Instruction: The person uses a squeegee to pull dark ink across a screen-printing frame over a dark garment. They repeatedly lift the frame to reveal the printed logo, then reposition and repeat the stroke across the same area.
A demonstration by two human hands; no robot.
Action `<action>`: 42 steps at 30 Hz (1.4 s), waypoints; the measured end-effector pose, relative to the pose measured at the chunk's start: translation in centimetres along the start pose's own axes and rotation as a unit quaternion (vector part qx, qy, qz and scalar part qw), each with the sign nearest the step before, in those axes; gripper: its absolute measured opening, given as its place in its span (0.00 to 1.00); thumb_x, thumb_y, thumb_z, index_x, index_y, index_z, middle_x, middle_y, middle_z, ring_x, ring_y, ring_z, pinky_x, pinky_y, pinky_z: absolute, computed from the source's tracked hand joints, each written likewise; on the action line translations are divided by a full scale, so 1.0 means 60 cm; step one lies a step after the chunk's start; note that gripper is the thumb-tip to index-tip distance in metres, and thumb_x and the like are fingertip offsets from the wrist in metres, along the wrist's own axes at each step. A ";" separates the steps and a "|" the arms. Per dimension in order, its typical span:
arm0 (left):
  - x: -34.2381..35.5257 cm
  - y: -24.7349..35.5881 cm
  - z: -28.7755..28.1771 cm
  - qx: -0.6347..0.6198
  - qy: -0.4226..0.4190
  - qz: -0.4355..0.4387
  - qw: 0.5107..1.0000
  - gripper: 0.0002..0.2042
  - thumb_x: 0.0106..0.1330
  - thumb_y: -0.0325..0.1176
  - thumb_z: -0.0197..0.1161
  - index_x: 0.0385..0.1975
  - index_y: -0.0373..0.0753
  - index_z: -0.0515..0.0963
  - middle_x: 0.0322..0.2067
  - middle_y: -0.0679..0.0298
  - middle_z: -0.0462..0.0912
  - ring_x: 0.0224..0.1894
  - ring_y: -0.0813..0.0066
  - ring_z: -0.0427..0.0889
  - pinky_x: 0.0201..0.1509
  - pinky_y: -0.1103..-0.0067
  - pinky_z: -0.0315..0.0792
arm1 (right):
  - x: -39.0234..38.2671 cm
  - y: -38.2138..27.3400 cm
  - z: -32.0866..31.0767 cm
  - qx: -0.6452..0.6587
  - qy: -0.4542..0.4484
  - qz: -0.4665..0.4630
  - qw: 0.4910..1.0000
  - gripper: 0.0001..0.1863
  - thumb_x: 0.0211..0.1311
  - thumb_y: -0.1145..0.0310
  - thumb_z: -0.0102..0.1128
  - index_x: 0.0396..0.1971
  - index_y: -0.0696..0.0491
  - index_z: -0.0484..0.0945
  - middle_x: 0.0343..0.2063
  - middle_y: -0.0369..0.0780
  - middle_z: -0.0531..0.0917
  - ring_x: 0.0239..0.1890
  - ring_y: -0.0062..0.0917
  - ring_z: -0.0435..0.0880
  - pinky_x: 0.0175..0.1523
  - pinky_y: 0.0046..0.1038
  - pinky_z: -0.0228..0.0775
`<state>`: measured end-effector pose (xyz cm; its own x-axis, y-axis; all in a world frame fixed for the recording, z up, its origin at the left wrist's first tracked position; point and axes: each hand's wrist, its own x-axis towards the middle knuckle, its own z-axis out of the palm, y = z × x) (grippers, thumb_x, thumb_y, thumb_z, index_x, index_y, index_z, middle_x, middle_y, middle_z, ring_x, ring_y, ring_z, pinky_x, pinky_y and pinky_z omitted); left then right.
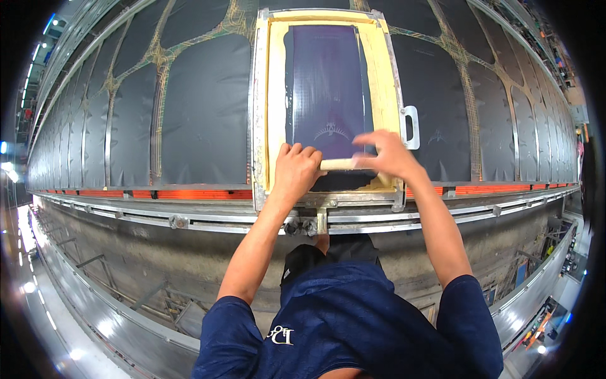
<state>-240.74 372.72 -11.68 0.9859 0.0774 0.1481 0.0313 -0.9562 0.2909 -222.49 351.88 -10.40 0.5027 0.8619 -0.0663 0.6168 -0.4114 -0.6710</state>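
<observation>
While the left end of a pale bar (338, 164) is clasped by the curled left hand (298, 168), the right hand (391, 155) is held with fingers spread by its right end; blurred, its contact cannot be told. White lettering (279, 335) is borne on the navy shirt (360, 316), a pale arched emblem (331, 131) on the dark panel (325, 76). The bar is laid left-to-right across the near end of the yellow-edged frame (382, 82), which is aligned near-to-far.
</observation>
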 end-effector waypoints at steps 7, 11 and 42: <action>-0.019 0.000 0.004 0.016 -0.011 0.001 1.000 0.13 0.44 0.33 0.76 0.30 0.47 0.82 0.34 0.70 0.84 0.42 0.67 0.79 0.51 0.68 0.69 | 0.031 0.234 -0.011 -0.040 0.336 0.300 0.892 0.19 0.74 0.51 0.54 0.44 0.52 0.82 0.36 0.50 0.86 0.44 0.50 0.85 0.50 0.44 0.75; -0.030 -0.008 0.008 -0.007 -0.016 -0.008 1.000 0.12 0.45 0.31 0.74 0.30 0.46 0.81 0.31 0.71 0.83 0.39 0.68 0.80 0.49 0.68 0.68 | 0.026 0.217 -0.018 0.016 0.370 0.306 0.877 0.21 0.75 0.53 0.56 0.34 0.58 0.82 0.20 0.42 0.79 0.24 0.27 0.75 0.35 0.34 0.67; -0.404 -0.468 -0.179 0.025 0.033 0.047 0.998 0.20 0.41 0.25 0.71 0.40 0.45 0.83 0.42 0.71 0.87 0.35 0.68 0.78 0.45 0.69 0.66 | 0.330 -0.191 0.365 0.117 0.377 0.306 0.867 0.18 0.67 0.53 0.59 0.41 0.54 0.83 0.27 0.50 0.86 0.33 0.43 0.88 0.42 0.38 0.76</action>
<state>-267.30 400.75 -13.29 0.9721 0.0032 0.2346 -0.0512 -0.9729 0.2256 -232.86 380.16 -20.22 0.9994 0.0293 -0.0199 0.0006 -0.5757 -0.8176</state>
